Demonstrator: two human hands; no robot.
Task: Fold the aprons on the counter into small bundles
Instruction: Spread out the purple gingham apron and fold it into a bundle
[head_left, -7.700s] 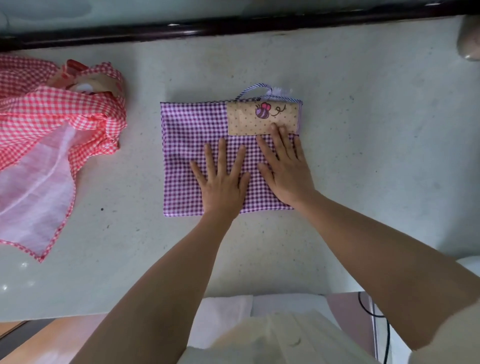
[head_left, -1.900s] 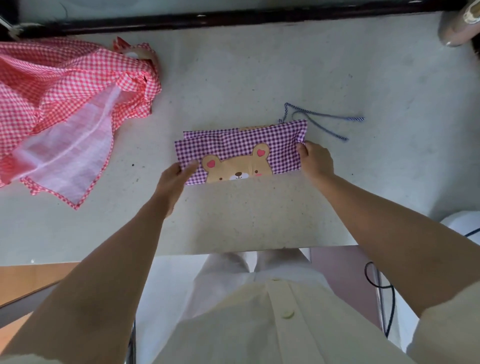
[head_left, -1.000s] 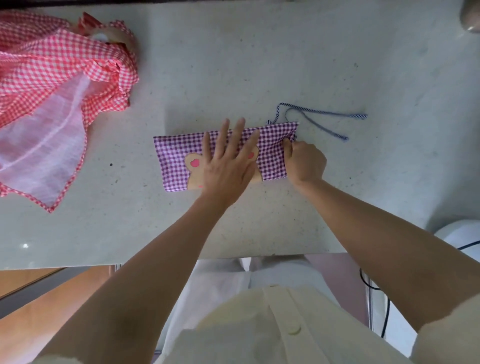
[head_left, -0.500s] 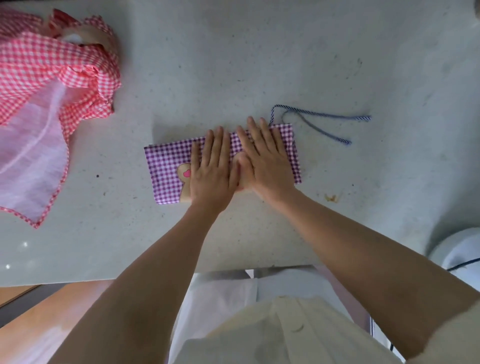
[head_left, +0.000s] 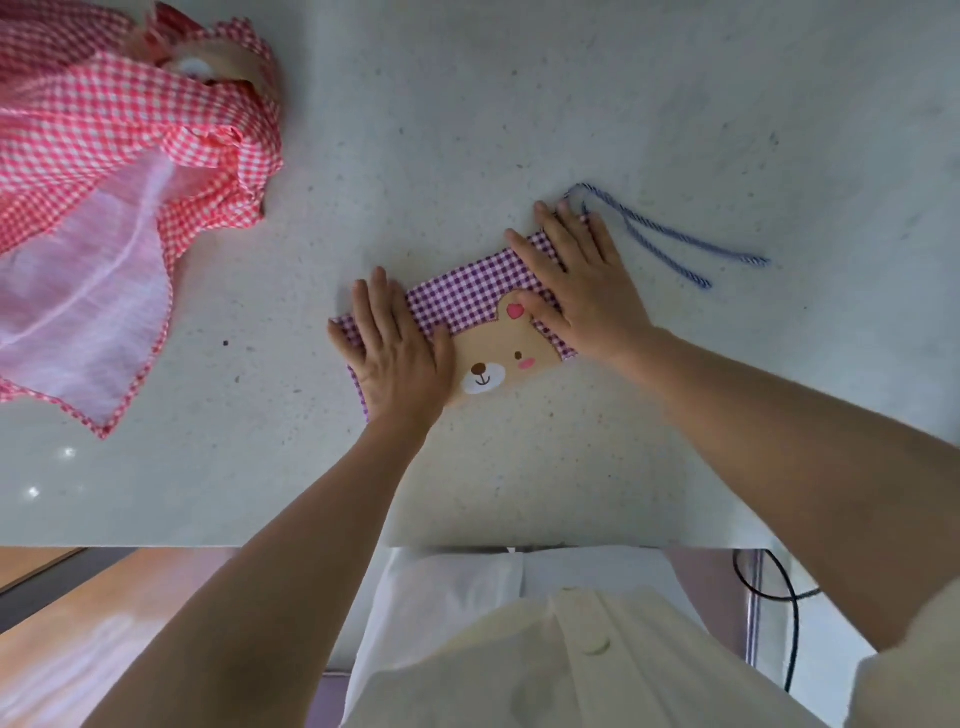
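A purple gingham apron (head_left: 462, 291) lies folded into a narrow strip in the middle of the pale counter (head_left: 519, 104), a tan bear face patch on its near side. My left hand (head_left: 397, 353) presses flat on the strip's left end. My right hand (head_left: 582, 280) presses flat on its right end, fingers straight. The apron's blue twisted cord (head_left: 675, 244) trails loose to the right of the strip. A red gingham apron (head_left: 119, 182) lies crumpled and unfolded at the far left.
The counter's front edge (head_left: 260, 543) runs across below my forearms. A black cable (head_left: 779, 597) hangs at the lower right beyond the edge. Bare counter stretches behind and to the right of the purple apron.
My hands were together at the strip's middle; they have slid apart to its two ends, uncovering the bear face. The strip now lies slightly slanted.
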